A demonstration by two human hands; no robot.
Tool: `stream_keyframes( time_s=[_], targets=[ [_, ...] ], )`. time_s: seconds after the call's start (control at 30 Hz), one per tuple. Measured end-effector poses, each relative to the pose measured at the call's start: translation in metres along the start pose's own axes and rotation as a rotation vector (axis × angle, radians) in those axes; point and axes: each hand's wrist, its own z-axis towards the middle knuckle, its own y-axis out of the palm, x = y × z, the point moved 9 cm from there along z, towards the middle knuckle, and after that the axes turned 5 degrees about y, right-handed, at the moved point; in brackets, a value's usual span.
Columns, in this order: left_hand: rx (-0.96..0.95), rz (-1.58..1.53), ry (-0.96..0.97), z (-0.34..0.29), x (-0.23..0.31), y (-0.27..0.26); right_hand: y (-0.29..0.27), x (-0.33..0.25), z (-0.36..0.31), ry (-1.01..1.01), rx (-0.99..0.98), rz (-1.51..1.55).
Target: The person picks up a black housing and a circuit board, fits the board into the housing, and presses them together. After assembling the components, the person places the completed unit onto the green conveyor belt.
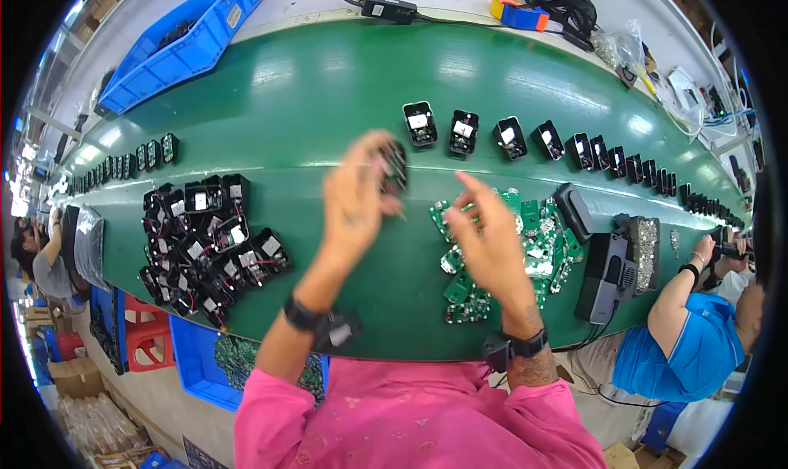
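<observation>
My left hand [351, 194] is closed around a small black housing with a circuit board in it [396, 169], held above the middle of the green table. Motion blurs its details. To the right, my right hand [491, 243] hovers at the pile of green circuit boards [538, 256], thumb and forefinger apart, with nothing visible in it. Beyond both hands, a black housing with a white label inside [420, 124] stands first in a row that runs off to the right. A heap of black housings with red wires [201, 243] lies left of my left forearm.
A grey and black device [606, 276] stands beside a tray of small metal parts [647, 251] on the right. More housings [153, 151] line the far left. A blue crate [185, 42] sits at the back. Co-workers sit at both sides, one in a blue shirt [685, 342].
</observation>
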Motion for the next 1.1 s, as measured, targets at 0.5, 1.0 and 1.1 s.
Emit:
stream_keyframes(
  time_s=[0.5,1.0,1.1],
  targets=[
    [-0.207,1.01,0.377,0.073,-0.009,0.031,0.015,0.002,0.013,-0.216,-0.041,-0.69],
    [-0.241,-0.325,-0.078,0.002,-0.034,0.036,-0.011,0.029,0.024,0.227,-0.265,0.848],
    [-0.339,-0.132,-0.086,-0.006,-0.036,0.044,-0.008,0.038,0.02,0.268,-0.273,0.911]
  ],
)
